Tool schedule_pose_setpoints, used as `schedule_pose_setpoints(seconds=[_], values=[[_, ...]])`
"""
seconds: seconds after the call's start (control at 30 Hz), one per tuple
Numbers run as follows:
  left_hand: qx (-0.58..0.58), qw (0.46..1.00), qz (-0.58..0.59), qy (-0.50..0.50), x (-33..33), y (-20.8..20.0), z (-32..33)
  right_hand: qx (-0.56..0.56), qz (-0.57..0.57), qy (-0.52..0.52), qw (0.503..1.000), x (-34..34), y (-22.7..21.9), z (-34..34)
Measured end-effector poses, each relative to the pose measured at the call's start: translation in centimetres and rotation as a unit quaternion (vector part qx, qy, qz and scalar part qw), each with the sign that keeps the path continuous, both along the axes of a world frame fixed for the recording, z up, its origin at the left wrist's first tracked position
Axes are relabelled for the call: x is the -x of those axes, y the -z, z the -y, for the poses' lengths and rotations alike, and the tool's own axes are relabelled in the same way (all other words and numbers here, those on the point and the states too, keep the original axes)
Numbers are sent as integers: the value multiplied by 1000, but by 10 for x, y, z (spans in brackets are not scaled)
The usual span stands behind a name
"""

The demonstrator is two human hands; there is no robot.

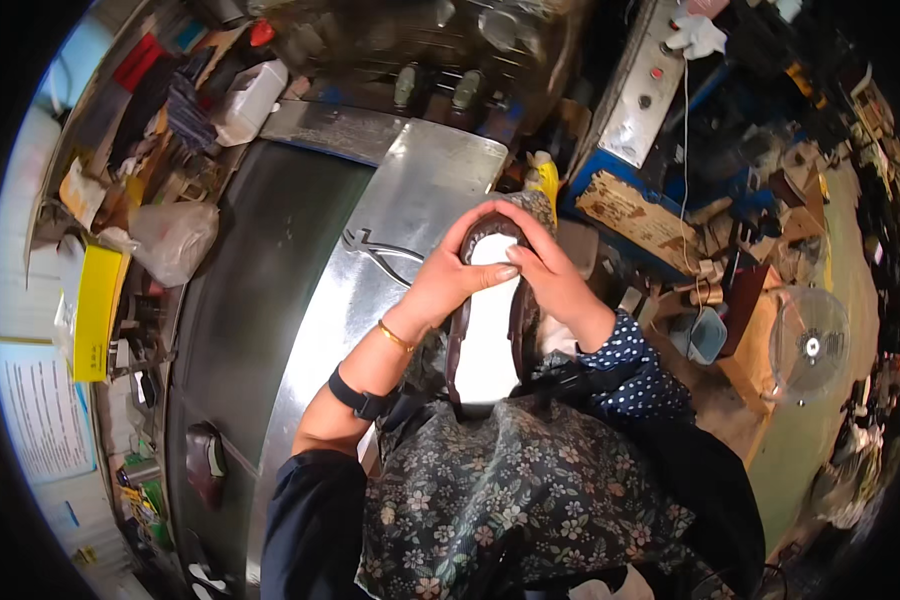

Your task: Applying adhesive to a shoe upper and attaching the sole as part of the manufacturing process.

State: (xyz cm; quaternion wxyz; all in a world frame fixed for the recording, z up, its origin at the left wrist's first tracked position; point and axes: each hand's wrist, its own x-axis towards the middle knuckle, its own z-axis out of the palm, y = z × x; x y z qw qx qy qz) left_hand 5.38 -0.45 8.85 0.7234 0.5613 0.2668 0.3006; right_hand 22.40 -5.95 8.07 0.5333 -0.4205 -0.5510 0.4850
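A dark brown shoe upper [460, 352], bottom side up with a long white sole board [487, 340], lies lengthwise in front of my body. Gathered leather edges the board at the toe. My left hand [452, 268] wraps the toe from the left, its thumb pressed on the white board. From the other side my right hand [560, 285] grips the same end, its thumb beside the left one. The fingers of both hands curl around the far end of the toe. The heel end rests against my floral apron [510, 490]. Metal pincers [392, 260] lie left of my hands.
A shiny metal ledge [425, 180] borders a dark conveyor belt [260, 290] on my left. On the belt sits another brown shoe [205, 462]. A machine with a control panel [645, 90] stands far right; a fan [810, 346] is further right. Shelves at left hold a yellow box [97, 315].
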Motion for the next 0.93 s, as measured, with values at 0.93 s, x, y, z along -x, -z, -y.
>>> schedule_pose_setpoints(seconds=[0.93], values=[[83, 695, -204, -684, 217, 102, 197, 255, 17, -222, 941, 173, 79, -112]])
